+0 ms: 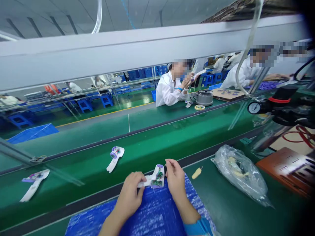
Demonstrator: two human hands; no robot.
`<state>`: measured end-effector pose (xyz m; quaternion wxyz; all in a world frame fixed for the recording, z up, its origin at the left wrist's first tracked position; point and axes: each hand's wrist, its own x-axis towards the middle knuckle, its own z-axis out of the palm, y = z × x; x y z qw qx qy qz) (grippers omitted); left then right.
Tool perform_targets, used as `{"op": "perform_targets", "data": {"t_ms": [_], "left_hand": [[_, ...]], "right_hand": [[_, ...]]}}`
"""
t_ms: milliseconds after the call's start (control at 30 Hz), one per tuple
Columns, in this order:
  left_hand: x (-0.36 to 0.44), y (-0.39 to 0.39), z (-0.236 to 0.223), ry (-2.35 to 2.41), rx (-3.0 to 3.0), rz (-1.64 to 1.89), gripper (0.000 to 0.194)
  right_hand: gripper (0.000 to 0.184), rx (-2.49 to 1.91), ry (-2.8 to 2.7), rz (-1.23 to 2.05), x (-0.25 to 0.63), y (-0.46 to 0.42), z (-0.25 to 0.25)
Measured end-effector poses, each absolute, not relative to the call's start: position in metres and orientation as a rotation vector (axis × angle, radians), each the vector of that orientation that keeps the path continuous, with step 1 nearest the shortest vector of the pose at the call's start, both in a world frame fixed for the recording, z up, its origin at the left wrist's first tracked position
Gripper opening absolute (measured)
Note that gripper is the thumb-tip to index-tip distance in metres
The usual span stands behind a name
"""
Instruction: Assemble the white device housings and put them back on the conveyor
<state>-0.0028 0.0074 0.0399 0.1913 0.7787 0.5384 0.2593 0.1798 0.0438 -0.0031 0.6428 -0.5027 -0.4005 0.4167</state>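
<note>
A white plastic housing half with a handle point(147, 181) lies just above the blue covering, its open side up. Green circuit boards point(157, 180) and a purple part at the top show inside its wider end. My left hand point(131, 195) is closed around the handle, thumb below and fingers above. At the right edge of the wider end, the bent fingers of my right hand point(176, 180) grip the housing; their tips are partly hidden. Beneath both hands is a blue plastic-covered pad point(155, 216).
Two similar housings point(35, 185) point(115, 159) lie on the green conveyor belt point(81, 170). To my right are a small yellowish piece point(197, 173), a clear plastic bag point(241, 177), an orange-brown box point(285, 167) and a pressure gauge point(254, 107). Opposite, a co-worker point(169, 87) handles a white part.
</note>
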Motion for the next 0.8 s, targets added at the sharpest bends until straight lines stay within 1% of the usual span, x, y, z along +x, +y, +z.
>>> {"op": "perform_targets", "data": {"t_ms": [100, 200, 267, 400, 533, 567, 667, 800], "left_hand": [[0.003, -0.013, 0.019, 1.69, 2.134, 0.97, 0.019], [0.021, -0.016, 0.006, 1.585, 2.113, 0.94, 0.035], [0.029, -0.015, 0.003, 1.569, 2.11, 0.927, 0.041], [0.029, -0.011, -0.002, 1.616, 2.035, 1.045, 0.033], [0.021, -0.007, -0.002, 1.526, 1.963, 1.143, 0.013], [0.019, -0.006, -0.001, 1.501, 1.911, 1.177, 0.014], [0.015, -0.003, 0.001, 1.456, 1.648, 1.27, 0.024], [0.012, -0.001, -0.001, 1.446, 1.431, 1.259, 0.032]], "right_hand": [[0.024, -1.193, -1.102, 1.014, 0.172, 0.039, -0.005], [0.018, -1.149, -1.196, 1.124, 0.171, 0.035, -0.008], [0.015, -1.112, -1.191, 1.244, 0.172, 0.034, -0.008], [0.008, -1.07, -1.185, 1.351, 0.173, 0.032, -0.007], [0.01, -1.034, -1.183, 1.372, 0.172, 0.03, -0.004], [0.012, -1.027, -1.187, 1.376, 0.172, 0.029, -0.003], [0.018, -1.0, -1.236, 1.385, 0.171, 0.028, -0.002], [0.019, -0.992, -1.347, 1.325, 0.166, 0.026, -0.003]]}}
